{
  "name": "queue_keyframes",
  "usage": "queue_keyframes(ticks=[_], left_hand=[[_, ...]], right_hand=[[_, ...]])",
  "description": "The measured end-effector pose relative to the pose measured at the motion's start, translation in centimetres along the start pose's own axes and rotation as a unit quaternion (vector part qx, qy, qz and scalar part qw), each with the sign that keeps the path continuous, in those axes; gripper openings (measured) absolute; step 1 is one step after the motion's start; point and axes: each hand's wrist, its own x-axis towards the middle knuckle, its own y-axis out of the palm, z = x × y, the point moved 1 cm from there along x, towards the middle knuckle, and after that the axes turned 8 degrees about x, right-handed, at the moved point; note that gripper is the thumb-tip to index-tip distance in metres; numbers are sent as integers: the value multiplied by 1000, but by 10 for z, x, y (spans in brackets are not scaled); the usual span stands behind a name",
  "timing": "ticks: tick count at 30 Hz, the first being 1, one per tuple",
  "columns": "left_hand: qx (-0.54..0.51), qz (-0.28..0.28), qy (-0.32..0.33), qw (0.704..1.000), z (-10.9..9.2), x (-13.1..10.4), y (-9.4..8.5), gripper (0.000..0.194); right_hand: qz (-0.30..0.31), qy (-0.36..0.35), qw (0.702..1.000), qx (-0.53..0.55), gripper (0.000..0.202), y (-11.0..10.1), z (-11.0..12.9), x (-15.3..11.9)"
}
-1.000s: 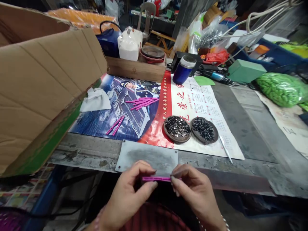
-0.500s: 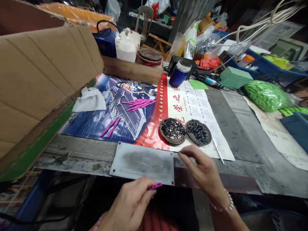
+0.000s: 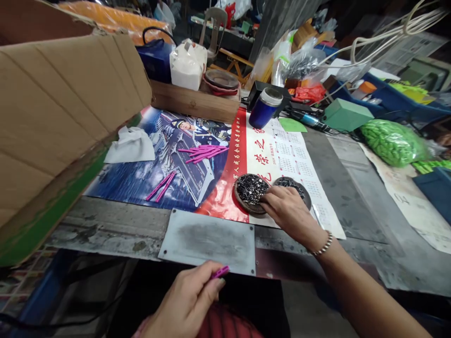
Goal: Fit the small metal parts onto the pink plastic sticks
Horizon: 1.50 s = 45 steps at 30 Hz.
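My left hand [image 3: 190, 298] is closed around a narrow magenta plastic strip [image 3: 221, 272], whose end pokes out past the thumb and forefinger. It hovers by the table's front edge, just below a grey metal plate [image 3: 211, 241]. My right hand [image 3: 291, 213] has its fingertips pinched together at the right side of a round dish [image 3: 240, 203] of small shiny metal pieces, some like pins or screws. What lies between those fingertips is hidden. A second dish [image 3: 308, 199] of dark small pieces is partly covered by that hand. More magenta strips [image 3: 202, 153] lie on the poster.
A large cardboard box [image 3: 70, 94] rises on the left, near a white cloth [image 3: 130, 146]. Behind the poster [image 3: 225, 188] are a wooden block [image 3: 193, 103] and a blue jar [image 3: 263, 110]. A bag of green pieces [image 3: 392, 141] lies on the right.
My right hand has moved from beside the plate up to the dish of shiny pieces, now covering part of the dark one. My left hand keeps the magenta strip, slightly tilted.
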Motion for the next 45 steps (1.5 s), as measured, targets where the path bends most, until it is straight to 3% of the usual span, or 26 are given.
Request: queue_keyframes(ticks=[7, 13, 18, 20, 24, 27, 30, 33, 37, 42, 45], left_hand=[[-18, -3, -19, 1000, 4, -2, 2, 25], [-39, -65, -43, 996, 2, -5, 8, 31], [-42, -48, -40, 997, -2, -5, 4, 20], [-31, -29, -26, 999, -3, -4, 3, 23], [-23, -4, 6, 1000, -7, -2, 3, 23], [-4, -7, 23, 1000, -11, -1, 2, 18], [34, -17, 49, 998, -14, 0, -1, 15], [78, -28, 81, 993, -16, 0, -4, 15], [127, -36, 105, 986, -19, -1, -6, 16], [175, -39, 122, 976, -24, -1, -8, 17], [209, -39, 129, 969, -25, -1, -8, 19]], right_hand=[[1, -6, 1000, 4, 28, -2, 2, 3], [-65, 22, 994, 85, 17, -1, 0, 0], [-120, 66, 974, 180, 12, -10, 8, -7], [-118, 101, 944, 291, 11, -15, 17, -11], [-50, 164, 814, 555, 11, -17, 47, -22], [43, 190, 728, 657, 15, -12, 69, -28], [114, 197, 682, 695, 18, -7, 83, -31], [154, 165, 686, 692, 19, -7, 89, -33], [181, 127, 712, 666, 18, -13, 93, -31], [184, 93, 763, 613, 17, -17, 92, -28], [191, 59, 808, 554, 14, -19, 93, -28]])
